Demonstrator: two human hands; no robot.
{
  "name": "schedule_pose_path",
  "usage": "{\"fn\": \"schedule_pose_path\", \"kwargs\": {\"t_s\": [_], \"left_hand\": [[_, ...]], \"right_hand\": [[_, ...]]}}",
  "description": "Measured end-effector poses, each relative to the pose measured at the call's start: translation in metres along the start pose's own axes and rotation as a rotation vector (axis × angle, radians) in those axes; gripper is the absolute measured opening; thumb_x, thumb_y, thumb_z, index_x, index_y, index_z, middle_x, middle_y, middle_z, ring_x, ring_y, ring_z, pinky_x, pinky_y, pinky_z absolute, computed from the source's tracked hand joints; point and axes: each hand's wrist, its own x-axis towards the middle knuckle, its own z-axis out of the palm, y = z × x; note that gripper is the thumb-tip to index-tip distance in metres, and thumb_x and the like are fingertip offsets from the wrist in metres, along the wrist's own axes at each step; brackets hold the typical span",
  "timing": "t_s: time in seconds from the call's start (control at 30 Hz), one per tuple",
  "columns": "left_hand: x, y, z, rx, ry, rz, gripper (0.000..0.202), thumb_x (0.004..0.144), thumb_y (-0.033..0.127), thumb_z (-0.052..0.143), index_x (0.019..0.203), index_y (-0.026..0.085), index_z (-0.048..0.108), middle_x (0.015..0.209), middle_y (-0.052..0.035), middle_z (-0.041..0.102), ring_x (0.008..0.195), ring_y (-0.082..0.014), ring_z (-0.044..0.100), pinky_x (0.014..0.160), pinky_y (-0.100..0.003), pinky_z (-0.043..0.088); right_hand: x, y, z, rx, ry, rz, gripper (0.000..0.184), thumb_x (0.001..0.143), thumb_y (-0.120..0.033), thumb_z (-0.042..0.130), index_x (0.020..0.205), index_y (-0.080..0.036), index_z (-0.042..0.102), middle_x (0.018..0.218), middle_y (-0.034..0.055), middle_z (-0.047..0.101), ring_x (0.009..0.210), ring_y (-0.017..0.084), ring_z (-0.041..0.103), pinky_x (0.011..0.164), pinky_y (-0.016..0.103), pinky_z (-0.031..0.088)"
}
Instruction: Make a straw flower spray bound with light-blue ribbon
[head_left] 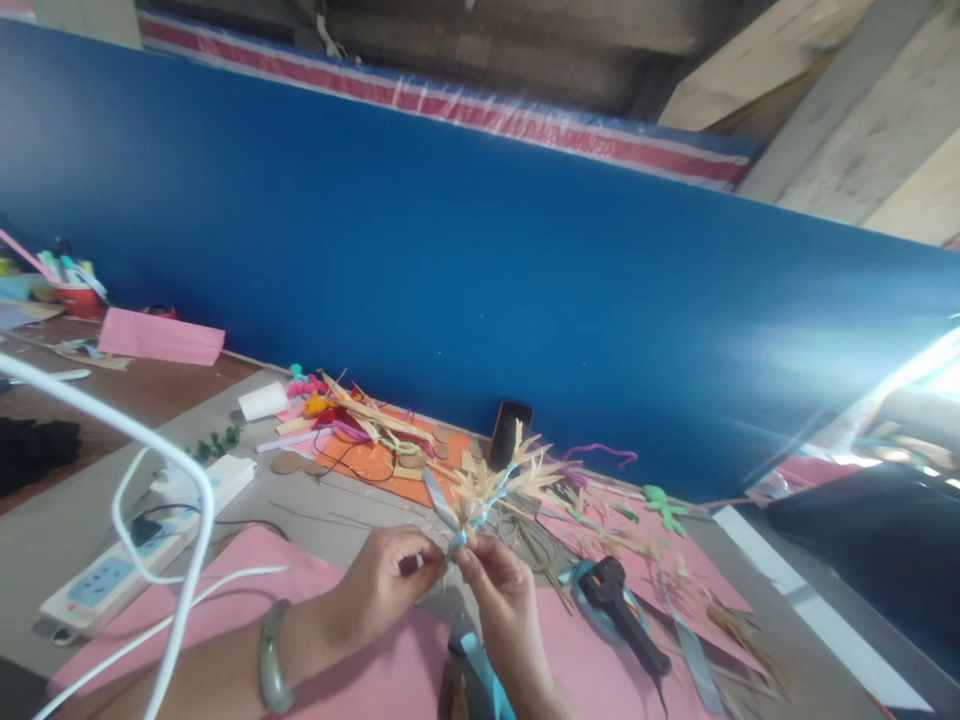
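A glue gun [628, 618], pink paper [397, 665] and pen cup [80, 302] suggest a craft workshop.

I pinch shiny, satin-like ribbon [456, 543] and dry, papery straw strips [536, 470] over smooth, matt pink paper [405, 655], wearing a polished, stone-like bangle [271, 660]; the power strip [97, 585] and glue gun [630, 622] before me are hard plastic, and the blue panel [450, 250] behind them is smooth, with a soft sheen.
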Motion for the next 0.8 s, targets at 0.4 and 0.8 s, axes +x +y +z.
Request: {"fn": "schedule_pose_path", "kwargs": {"t_s": [0.4, 0.8], "left_hand": [[0.001, -0.005, 0.003, -0.219, 0.007, -0.042, 0.025, 0.087, 0.038, 0.063, 0.081, 0.016, 0.073, 0.077, -0.0051, 0.07, 0.071, -0.0163, 0.061, 0.065, -0.025, 0.047], [0.006, 0.005, -0.005, -0.357, 0.033, -0.234, 0.027, 0.079, 0.041, 0.07, 0.079, 0.013, 0.071, 0.055, 0.0037, 0.049, 0.05, -0.0085, 0.038, 0.047, -0.021, 0.031]], "right_hand": [[-0.001, 0.003, -0.002, 0.063, -0.078, -0.023, 0.018, 0.079, -0.035, 0.074, 0.083, -0.019, 0.067, 0.074, 0.002, 0.063, 0.071, 0.017, 0.057, 0.068, 0.028, 0.048], [0.003, -0.005, 0.002, 0.069, 0.008, -0.009, 0.016, 0.081, -0.035, 0.067, 0.088, -0.021, 0.066, 0.081, 0.0023, 0.065, 0.075, 0.019, 0.058, 0.072, 0.029, 0.045]]}}
